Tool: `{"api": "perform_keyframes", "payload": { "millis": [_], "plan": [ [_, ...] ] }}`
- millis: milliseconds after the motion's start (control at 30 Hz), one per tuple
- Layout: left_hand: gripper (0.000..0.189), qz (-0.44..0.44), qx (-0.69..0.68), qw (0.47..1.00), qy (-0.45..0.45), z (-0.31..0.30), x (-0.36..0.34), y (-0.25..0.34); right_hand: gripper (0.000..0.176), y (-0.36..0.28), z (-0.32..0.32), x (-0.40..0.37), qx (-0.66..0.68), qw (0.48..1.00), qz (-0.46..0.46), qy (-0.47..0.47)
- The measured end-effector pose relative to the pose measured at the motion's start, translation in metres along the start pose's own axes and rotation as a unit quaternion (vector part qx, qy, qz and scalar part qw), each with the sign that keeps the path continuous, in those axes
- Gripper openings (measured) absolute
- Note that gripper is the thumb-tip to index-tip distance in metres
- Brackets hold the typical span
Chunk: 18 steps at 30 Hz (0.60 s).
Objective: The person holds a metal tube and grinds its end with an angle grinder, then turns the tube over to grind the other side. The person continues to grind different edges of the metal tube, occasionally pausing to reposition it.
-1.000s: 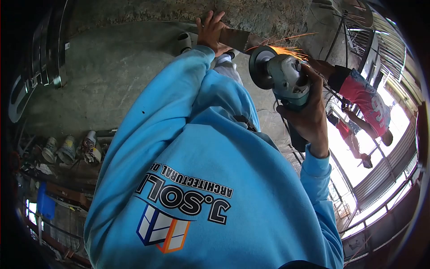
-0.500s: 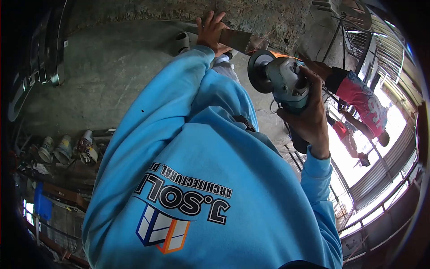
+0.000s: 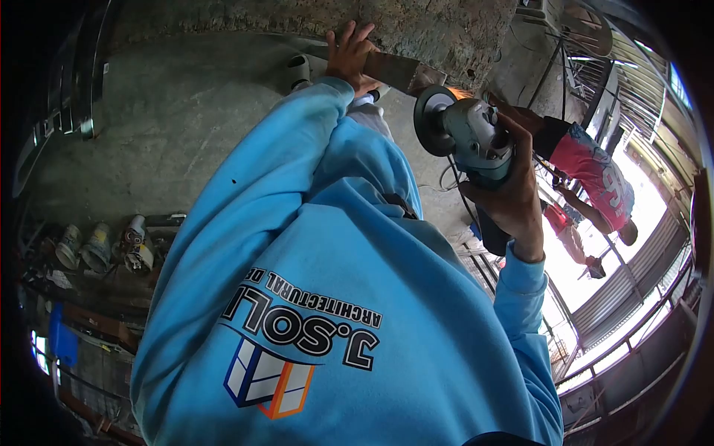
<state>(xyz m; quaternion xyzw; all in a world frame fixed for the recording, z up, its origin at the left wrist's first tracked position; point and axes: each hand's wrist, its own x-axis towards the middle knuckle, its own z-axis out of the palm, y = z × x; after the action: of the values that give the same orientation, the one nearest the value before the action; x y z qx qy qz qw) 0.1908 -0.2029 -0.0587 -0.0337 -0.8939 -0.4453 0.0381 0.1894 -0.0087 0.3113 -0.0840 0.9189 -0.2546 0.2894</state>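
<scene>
My right hand point(image 3: 513, 189) is wrapped round an angle grinder point(image 3: 480, 141). Its disc point(image 3: 431, 123) is at the end of a flat metal bar point(image 3: 394, 70), and a small orange glow of sparks shows beside it. My left hand point(image 3: 348, 58) holds the bar at its other end, the fingers spread over the worn work surface point(image 3: 439, 30) and the thumb along the bar's near edge. Part of the bar under the left hand is hidden.
Another person in a red shirt point(image 3: 595, 175) is at the right, with a second person point(image 3: 569, 230) beyond. Metal frames and rods point(image 3: 554, 70) stand nearby. Several cans point(image 3: 97, 249) and a blue object point(image 3: 62, 338) are at the lower left. Concrete floor point(image 3: 178, 134) spreads at left.
The long streak of sparks has shrunk to a short glow by the disc. The grinder has shifted very slightly; both hands keep their hold.
</scene>
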Motion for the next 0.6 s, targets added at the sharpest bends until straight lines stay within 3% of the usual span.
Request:
{"api": "perform_keyframes", "payload": {
  "millis": [100,267,600],
  "plan": [
    [0.079,-0.004,0.007,1.0,-0.003,0.0004,-0.0001,0.0003,0.099,0.0024,0.0016,0.0049,0.007,1.0,-0.014,0.018],
    [0.078,0.001,0.021,1.0,-0.003,-0.0001,0.0006,0.0002,0.101,0.0034,0.0005,0.008,0.031,0.998,0.039,0.029],
    [0.077,0.01,-0.005,1.0,0.013,0.0023,0.0001,-0.0011,0.097,-0.0002,-0.0001,0.0032,0.005,1.0,-0.003,0.007]
  ]
}}
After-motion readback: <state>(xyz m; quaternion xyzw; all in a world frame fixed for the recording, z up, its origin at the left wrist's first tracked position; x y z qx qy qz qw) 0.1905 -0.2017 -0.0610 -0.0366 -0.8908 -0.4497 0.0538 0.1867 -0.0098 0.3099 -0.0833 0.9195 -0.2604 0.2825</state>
